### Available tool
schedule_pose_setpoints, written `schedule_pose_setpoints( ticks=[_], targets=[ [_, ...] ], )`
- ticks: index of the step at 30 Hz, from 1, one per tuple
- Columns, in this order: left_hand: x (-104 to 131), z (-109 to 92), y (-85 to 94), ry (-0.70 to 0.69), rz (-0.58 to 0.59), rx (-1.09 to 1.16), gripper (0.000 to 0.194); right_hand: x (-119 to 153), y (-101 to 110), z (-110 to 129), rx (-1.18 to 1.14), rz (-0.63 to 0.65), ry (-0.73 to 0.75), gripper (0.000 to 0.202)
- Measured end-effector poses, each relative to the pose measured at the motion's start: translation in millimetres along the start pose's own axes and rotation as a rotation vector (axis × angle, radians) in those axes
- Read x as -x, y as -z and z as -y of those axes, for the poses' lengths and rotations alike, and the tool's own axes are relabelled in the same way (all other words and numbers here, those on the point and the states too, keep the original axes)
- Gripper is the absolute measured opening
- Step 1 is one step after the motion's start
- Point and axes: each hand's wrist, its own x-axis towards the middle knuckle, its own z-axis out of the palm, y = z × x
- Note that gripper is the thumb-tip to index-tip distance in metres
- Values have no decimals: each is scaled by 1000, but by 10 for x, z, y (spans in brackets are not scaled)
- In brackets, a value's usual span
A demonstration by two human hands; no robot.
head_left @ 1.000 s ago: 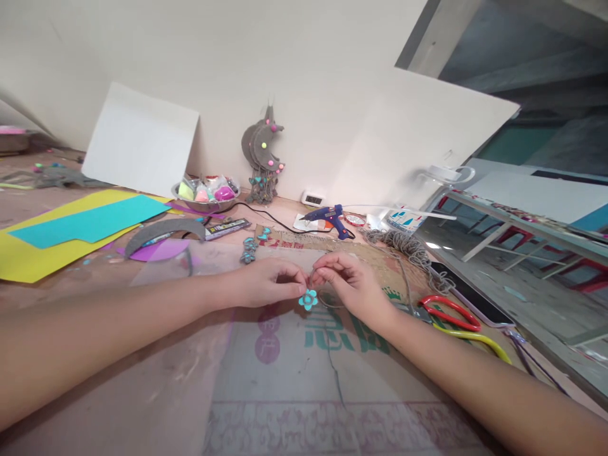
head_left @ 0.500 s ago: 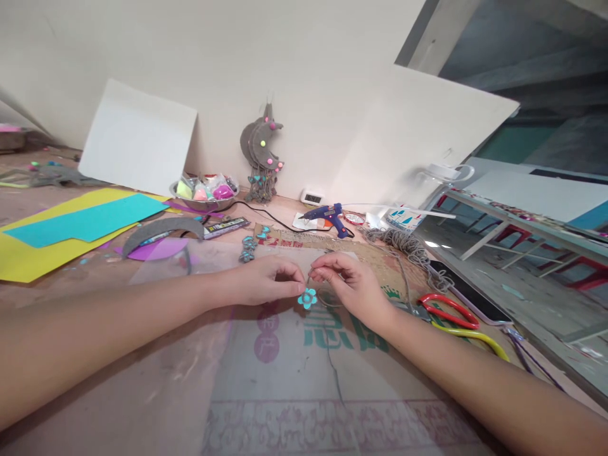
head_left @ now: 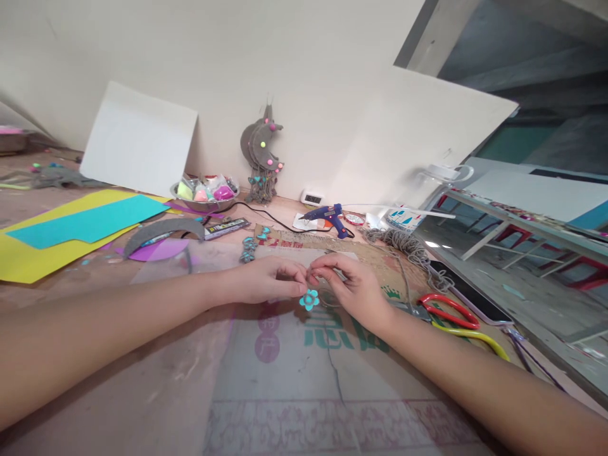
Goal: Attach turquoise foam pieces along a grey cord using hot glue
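Note:
A small turquoise flower [head_left: 309,300] with a grey ring around its centre hangs just below my fingertips. My left hand [head_left: 273,278] is closed in a pinch at the flower's top edge. Close beside it, my right hand [head_left: 354,288] pinches a thin grey cord just above the flower; the fingers hide most of that cord. A loop of cord shows under my right palm. Beneath both hands lies a translucent sheet [head_left: 280,380] over printed cardboard, with a dark thread on it. A cluster of grey and turquoise pieces [head_left: 248,249] sits behind my left hand.
Behind stand a blue glue gun [head_left: 327,216], a bowl [head_left: 204,201] of coloured clay packs and a decorated grey moon [head_left: 261,145]. To the right are a grey cord bundle [head_left: 403,246], red-and-yellow-handled scissors [head_left: 449,310] and a phone [head_left: 468,294]. Coloured sheets [head_left: 95,221] lie left.
The flower has shifted slightly right and down. My fingertips have drawn closer together, covering the bit of cord that showed above the flower.

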Motion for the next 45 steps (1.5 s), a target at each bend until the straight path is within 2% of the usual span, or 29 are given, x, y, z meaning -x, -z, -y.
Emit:
schedule_pose_setpoints(
  ticks=[5,11,13,16,18,29,45],
  targets=[
    [10,18,6,67,-30,72,27,12,-8,-49,44,12,55,13],
    [9,-3,-15,55,-73,-48,24,-13,1,-89,59,80,84,12],
    [3,-14,-27,64,-138,-124,21,-30,14,-107,61,33,27,12],
    [-4,-9,-33,35,-288,-310,18,-45,40,-172,57,-107,-85,13],
    [-5,9,-27,9,-328,-418,18,-41,57,-217,53,-159,-113,13],
    [2,-14,-17,-5,-291,-522,18,11,65,-89,207,78,150,14],
    [19,-9,-47,-79,-312,-593,19,42,49,-77,393,147,276,19]
  ],
)
